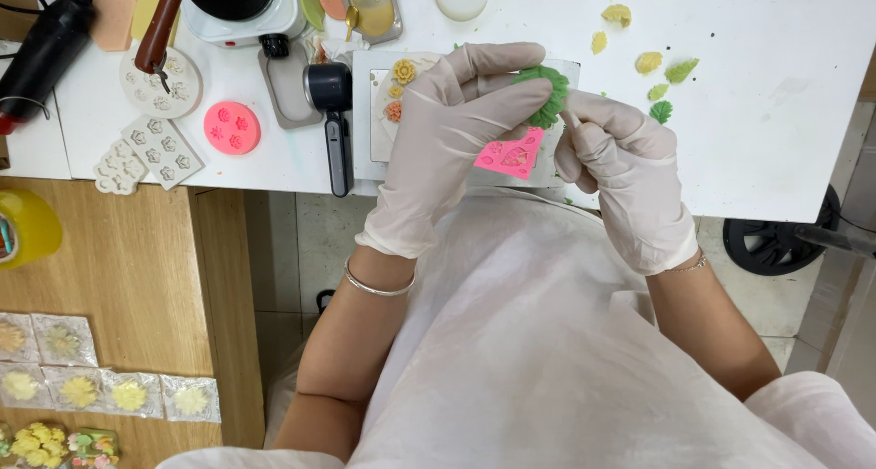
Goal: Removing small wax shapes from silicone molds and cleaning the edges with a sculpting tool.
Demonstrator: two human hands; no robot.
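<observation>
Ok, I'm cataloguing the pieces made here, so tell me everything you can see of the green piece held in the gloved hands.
The green piece is a flat, leaf-like shape with a scalloped, ribbed edge, matt like soft wax or clay. It is held above the white table, just over a pink mould. The left hand wraps fingers across its left side, hiding part of it; the right hand pinches its lower right edge. Both hands wear white gloves. Its underside cannot be seen.

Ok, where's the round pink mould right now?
In the head view the round pink mould lies on the white table, well to the left of the gloved left hand, between the white flower moulds and the black handled tool.
</observation>
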